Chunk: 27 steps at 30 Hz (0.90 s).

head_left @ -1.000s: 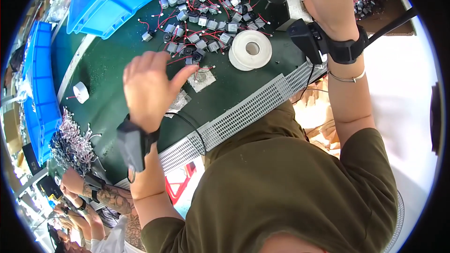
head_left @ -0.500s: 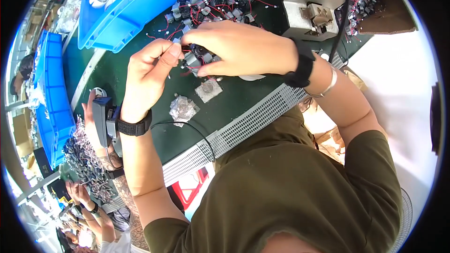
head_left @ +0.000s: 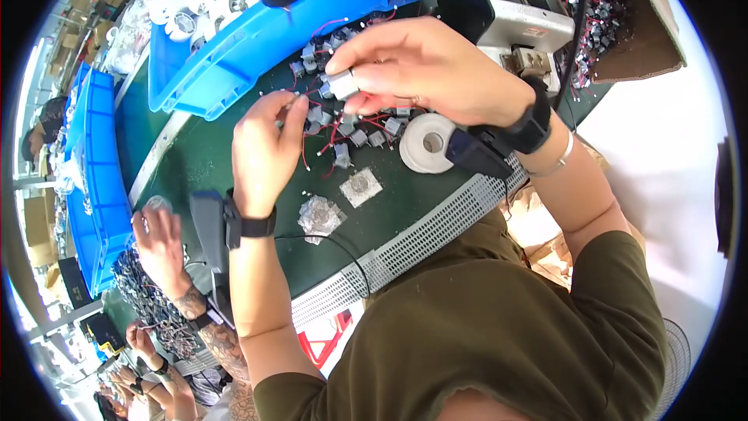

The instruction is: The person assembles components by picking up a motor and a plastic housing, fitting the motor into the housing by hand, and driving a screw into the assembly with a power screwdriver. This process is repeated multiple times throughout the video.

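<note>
My right hand [head_left: 436, 70] is raised over the green table, its thumb and fingers closed on a small grey motor [head_left: 341, 84]. To its left, my left hand [head_left: 265, 144] is pinched at the fingertips, close to a thin red wire; whatever sits between those fingertips is too small to make out. Beneath both hands lies a loose heap of similar motors [head_left: 358, 138] with red wires. A white spool-like ring [head_left: 427, 143] rests right of the heap. Nearer me are a whitish square pad [head_left: 361, 188] and a crumpled clear-and-white lump [head_left: 320, 217].
A blue bin [head_left: 234, 70] beyond my hands adjoins white plastic parts [head_left: 191, 0]. At the right stand a grey machine [head_left: 530, 23] and a cardboard box [head_left: 647, 39] near more motors. A co-worker's hand [head_left: 160, 245] is at the left, by a bundle of wires [head_left: 160, 304].
My right hand has risen from the heap, and the grey motor now shows in its fingers. My left hand sits slightly lower and farther right in view. The co-worker's hand shows more fully.
</note>
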### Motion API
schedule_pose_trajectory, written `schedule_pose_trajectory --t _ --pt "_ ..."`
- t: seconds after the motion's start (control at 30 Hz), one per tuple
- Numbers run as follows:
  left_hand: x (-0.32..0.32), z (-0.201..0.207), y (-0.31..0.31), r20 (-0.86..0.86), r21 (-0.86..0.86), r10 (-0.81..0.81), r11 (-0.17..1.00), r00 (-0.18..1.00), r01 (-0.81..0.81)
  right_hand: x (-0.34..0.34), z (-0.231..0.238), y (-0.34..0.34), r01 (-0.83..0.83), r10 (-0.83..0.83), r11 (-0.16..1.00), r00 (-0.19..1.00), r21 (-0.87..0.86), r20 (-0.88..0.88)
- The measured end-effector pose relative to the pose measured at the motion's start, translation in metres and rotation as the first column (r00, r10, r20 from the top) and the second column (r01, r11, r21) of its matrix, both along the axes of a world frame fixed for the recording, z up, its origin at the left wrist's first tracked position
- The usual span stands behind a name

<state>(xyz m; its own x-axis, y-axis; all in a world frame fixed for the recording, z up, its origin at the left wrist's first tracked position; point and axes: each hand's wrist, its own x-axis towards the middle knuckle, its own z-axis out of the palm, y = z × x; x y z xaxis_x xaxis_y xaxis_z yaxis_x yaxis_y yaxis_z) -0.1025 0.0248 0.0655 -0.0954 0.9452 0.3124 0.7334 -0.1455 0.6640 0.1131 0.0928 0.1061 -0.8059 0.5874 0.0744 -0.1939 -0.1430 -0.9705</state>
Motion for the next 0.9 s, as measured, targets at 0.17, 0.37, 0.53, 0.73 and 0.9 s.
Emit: schedule_pose_trajectory --t 0.17,0.37,0.53,0.73,0.9 --pt "-0.027 0.044 0.005 0.129 0.414 0.142 0.892 0.981 -0.183 0.029 0.008 -0.007 -0.110 0.085 0.976 0.987 -0.186 -0.137" --pt "-0.097 0.089 0.121 -0.226 0.230 0.063 0.973 0.972 -0.010 0.052 0.015 -0.019 -0.182 0.077 0.886 0.965 -0.426 -0.253" --pt "-0.099 0.069 0.206 -0.707 0.031 -0.179 0.959 0.684 0.282 0.042 0.001 -0.030 0.041 -0.067 0.940 0.996 -0.340 -0.067" --pt "-0.070 0.040 0.244 -0.635 -0.172 -0.201 0.978 0.746 0.116 0.036 -0.012 -0.042 0.225 -0.268 0.913 0.960 -0.341 -0.084" --pt "-0.067 0.076 0.168 0.002 0.091 -0.251 0.964 0.968 0.250 0.049 -0.016 -0.040 0.234 -0.307 0.915 0.933 -0.329 -0.189"
